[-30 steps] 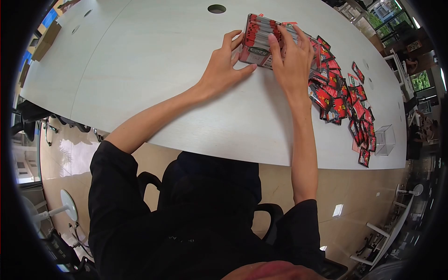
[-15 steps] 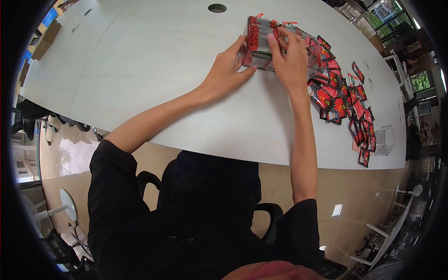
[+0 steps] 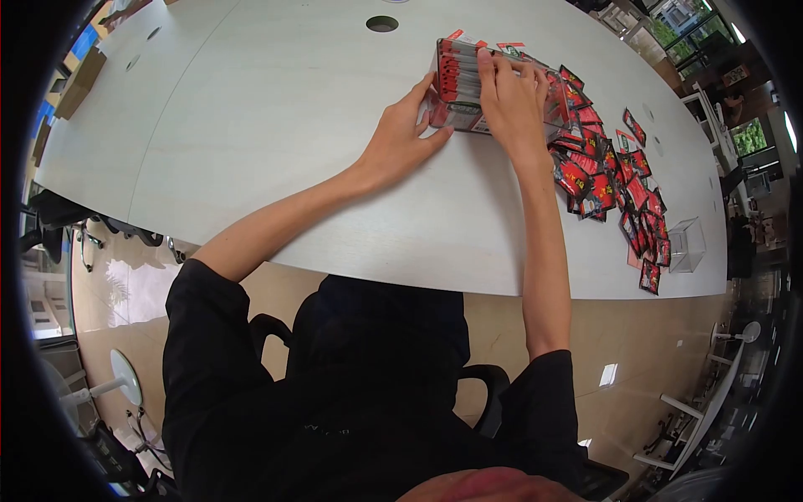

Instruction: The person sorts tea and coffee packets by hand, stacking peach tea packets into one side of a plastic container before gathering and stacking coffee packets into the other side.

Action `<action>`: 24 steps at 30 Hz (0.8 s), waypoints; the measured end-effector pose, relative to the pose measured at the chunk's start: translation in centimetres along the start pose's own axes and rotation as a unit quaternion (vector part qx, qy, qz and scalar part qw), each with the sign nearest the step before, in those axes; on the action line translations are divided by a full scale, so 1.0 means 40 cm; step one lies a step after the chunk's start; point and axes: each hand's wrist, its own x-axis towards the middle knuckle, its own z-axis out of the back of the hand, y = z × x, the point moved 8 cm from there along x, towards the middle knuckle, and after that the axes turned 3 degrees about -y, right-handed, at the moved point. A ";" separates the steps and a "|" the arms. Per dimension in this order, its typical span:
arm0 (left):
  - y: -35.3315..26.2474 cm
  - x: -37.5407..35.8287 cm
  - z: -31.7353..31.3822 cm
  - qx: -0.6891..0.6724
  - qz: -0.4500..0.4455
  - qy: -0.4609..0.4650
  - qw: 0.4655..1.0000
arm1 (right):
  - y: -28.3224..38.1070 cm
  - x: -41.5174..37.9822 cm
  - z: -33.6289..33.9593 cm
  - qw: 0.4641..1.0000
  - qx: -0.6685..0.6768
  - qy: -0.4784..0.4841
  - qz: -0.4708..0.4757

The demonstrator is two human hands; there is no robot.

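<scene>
A clear plastic box [image 3: 458, 117] stands on the white table, packed at its left end with a row of red and silver sachets [image 3: 458, 70] on edge. My left hand [image 3: 401, 140] holds the left end of this box, fingers behind its side and thumb low along the front. Over the top of the box, my right hand [image 3: 516, 107] has its fingers bent down into it, thumb against the packed row. What lies under those fingertips is partly hidden. To the right, touching or close to the box, spreads a pile of loose red and black sachets [image 3: 595, 186].
A second clear plastic box [image 3: 687, 245] stands near the right edge of the white table [image 3: 276, 109]. A round cable hole [image 3: 382, 24] lies beyond the packed box. A cardboard box [image 3: 81, 84] is at the far left.
The fingers of my right hand have bent further down and spread over the packed box. My left hand keeps its hold. The whole view has shifted slightly.
</scene>
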 end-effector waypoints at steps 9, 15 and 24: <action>-0.009 -0.007 -0.009 0.000 0.019 0.015 1.000 | 0.041 -0.004 -0.001 0.999 -0.039 0.011 -0.011; -0.025 -0.009 -0.004 -0.006 -0.007 0.006 1.000 | 0.025 -0.009 0.034 0.998 -0.022 -0.060 0.002; -0.011 -0.001 0.001 0.004 -0.029 -0.003 1.000 | 0.012 -0.009 0.138 0.986 -0.013 -0.159 0.039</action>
